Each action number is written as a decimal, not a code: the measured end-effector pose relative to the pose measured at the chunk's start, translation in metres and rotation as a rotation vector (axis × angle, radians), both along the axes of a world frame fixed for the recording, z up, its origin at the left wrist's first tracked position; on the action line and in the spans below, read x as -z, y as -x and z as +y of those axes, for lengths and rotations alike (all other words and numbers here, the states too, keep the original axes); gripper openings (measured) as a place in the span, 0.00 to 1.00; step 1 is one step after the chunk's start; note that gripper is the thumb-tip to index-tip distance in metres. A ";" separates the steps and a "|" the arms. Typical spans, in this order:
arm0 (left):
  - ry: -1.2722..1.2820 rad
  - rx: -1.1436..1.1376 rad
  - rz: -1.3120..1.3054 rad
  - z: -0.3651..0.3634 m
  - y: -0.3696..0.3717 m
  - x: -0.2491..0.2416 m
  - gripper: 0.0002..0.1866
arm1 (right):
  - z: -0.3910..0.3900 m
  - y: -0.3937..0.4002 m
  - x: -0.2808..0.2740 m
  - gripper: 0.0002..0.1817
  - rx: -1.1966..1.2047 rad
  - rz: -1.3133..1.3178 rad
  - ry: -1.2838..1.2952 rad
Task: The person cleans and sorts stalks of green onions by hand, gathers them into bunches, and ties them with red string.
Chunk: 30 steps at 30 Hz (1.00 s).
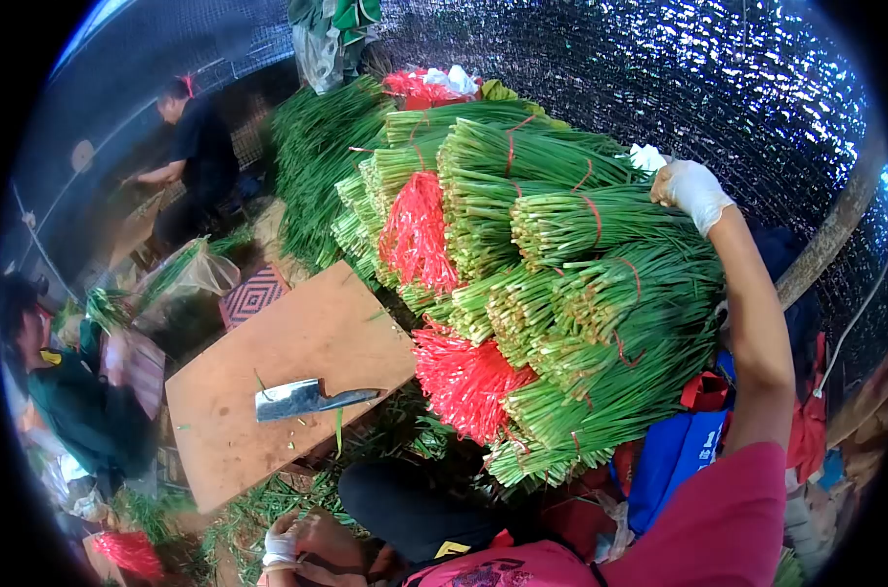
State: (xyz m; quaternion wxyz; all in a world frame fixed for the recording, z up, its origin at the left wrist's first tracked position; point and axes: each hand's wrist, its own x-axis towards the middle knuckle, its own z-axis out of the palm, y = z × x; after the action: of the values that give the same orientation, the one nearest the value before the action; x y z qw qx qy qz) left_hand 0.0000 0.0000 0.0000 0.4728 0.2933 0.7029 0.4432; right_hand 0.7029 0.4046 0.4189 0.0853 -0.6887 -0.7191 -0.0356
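mesh wall (600, 59): dark, shiny in spots, rises past the right hand (691, 191), on the far side from the wearer
bundle pile (561, 245): green stalks tied in bundles and stacked, cut pale ends facing the left hand (295, 538) side, leaf ends running toward and under the right hand
loose stalks (322, 166): long green heap beyond the pile, well apart from both hands
counter (288, 338): tan wood top, forward of left hand, left of the pile, angled
near co-worker (87, 411): dark top, to the left of left hand, partly blurred
far co-worker (199, 152): dark clothes, bent forward, well beyond left hand
red strands (420, 235): two shiny heaps against the pile's cut ends, between the hands
blue bag (674, 455): below right hand, near that upper arm
cleaver (312, 399): flat on counter, ahead of left hand, handle pointing to the pile
right hand: white covering, arm stretched out, fingers bent over leaf ends at the pile's upper edge, part curled; can't tell if it grips any
left hand: white at wrist, low by the knee, fingers loosely bent; shadowed, can't tell if it holds anything
white scrap (646, 158): just beside right hand's fingers
red ties (598, 217): around bundles, nearest ones left of right hand
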 end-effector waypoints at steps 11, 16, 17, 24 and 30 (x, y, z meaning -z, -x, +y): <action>0.097 -0.026 0.138 -0.020 -0.013 -0.018 0.17 | -0.029 0.046 0.049 0.06 -0.461 -0.026 -0.409; 0.022 -0.027 0.099 -0.028 -0.012 -0.017 0.16 | -0.026 0.049 0.043 0.04 -0.516 -0.078 -0.483; 0.000 -0.048 0.058 -0.026 -0.012 -0.016 0.16 | -0.028 0.051 0.039 0.04 -0.501 -0.126 -0.535; -0.149 -0.195 -0.003 -0.026 -0.015 -0.026 0.17 | -0.087 0.120 -0.013 0.06 -0.549 0.747 -0.369; -0.293 -0.185 -0.033 -0.047 -0.036 -0.117 0.17 | -0.128 0.188 0.010 0.13 -0.981 0.152 -0.255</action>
State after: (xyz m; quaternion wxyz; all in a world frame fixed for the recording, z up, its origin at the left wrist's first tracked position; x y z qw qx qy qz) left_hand 0.0358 -0.0475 0.1171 0.3936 0.2859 0.6469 0.5873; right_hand 0.5152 0.2766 0.4085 0.2272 -0.2548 -0.9395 -0.0287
